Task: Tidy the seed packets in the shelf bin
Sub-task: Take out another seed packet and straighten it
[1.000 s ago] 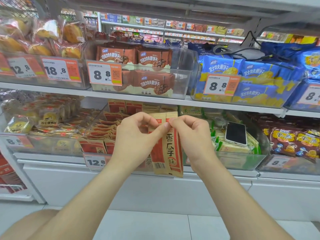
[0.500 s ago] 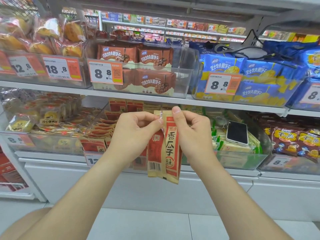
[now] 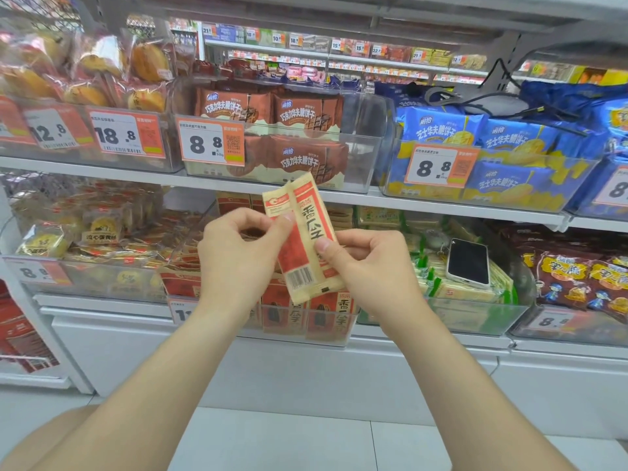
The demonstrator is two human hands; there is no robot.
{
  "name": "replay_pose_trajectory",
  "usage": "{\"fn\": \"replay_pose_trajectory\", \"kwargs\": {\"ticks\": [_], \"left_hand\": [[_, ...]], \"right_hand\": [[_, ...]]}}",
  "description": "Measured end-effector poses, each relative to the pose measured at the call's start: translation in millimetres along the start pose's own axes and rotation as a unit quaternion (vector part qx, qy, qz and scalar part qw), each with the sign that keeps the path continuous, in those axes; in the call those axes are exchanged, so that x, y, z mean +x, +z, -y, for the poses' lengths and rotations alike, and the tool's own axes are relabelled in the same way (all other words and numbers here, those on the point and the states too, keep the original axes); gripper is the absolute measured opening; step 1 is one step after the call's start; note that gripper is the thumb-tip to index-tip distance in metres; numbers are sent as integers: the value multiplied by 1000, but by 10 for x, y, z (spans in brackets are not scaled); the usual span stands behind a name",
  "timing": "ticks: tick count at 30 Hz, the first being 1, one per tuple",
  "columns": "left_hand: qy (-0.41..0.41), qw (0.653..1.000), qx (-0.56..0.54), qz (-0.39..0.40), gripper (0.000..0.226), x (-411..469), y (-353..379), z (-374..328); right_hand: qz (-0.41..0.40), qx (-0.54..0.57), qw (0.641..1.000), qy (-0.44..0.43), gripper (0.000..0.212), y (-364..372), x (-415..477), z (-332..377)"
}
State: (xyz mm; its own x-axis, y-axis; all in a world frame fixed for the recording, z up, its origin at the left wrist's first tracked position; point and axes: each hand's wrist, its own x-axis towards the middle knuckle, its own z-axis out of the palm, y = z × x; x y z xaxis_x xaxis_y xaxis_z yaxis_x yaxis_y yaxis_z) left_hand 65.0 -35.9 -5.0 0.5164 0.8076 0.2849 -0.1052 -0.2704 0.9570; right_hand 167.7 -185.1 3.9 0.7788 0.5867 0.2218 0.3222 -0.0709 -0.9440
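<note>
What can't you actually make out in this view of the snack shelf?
All in the head view:
- The seed bin's price tag: the left wrist covers all but its first digits.
- The seed packets pinched by the left hand and right hand: two overlap, and any more behind them are hidden.
- The right-edge price tag: cut off by the frame.
- The far-aisle tags: too small to read.

Up in front of the shelf bin [image 3: 306,337], a red-and-cream seed packet [image 3: 300,243] tilts with its top leaning left, black characters showing and the barcode at the bottom. The left hand [image 3: 238,256] and right hand [image 3: 370,263] pinch it. Below, matching packets [image 3: 331,314] stand upright against the bin's clear front wall.
</note>
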Motion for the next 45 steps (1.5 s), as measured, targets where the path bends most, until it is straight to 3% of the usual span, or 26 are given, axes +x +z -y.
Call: {"fn": "replay_pose_trajectory", "kwargs": {"ticks": [4, 7, 13, 19, 23, 28, 33, 38, 40, 45], "left_hand": [[-7, 992, 74, 104, 32, -151, 79, -32], [-34, 987, 49, 147, 37, -192, 89, -63], [-103, 975, -43, 195, 42, -211, 72, -179], [-112, 973, -47, 197, 27, -153, 72, -158], [-115, 974, -36, 189, 16, -109, 82, -122], [-78, 983, 12, 165, 17, -78, 38, -54], [-62, 986, 25, 154, 15, -62, -4, -54], [-59, 983, 20, 170, 5, -55, -15, -49], [-63, 981, 7, 183, 11, -56, -12, -62], [-68, 977, -18, 201, 60, -95, -32, -141]], "right_hand": [[-97, -1, 995, -9, 10, 0, 23, -19], [-128, -41, 990, -46, 13, -2, 10, -19], [-64, -31, 995, -65, 13, -22, -36, 35], [-52, -44, 994, -84, 15, -25, -49, 30], [-33, -51, 998, -31, 20, -11, -38, 6], [25, 61, 991, 113, 21, 14, -26, 62], [40, 112, 982, 148, 24, -26, -19, 60], [79, 136, 980, 123, 30, -51, -27, 102], [97, 131, 983, 88, 28, -74, -49, 101], [60, 160, 984, 52, 21, -124, -91, 76]]}}
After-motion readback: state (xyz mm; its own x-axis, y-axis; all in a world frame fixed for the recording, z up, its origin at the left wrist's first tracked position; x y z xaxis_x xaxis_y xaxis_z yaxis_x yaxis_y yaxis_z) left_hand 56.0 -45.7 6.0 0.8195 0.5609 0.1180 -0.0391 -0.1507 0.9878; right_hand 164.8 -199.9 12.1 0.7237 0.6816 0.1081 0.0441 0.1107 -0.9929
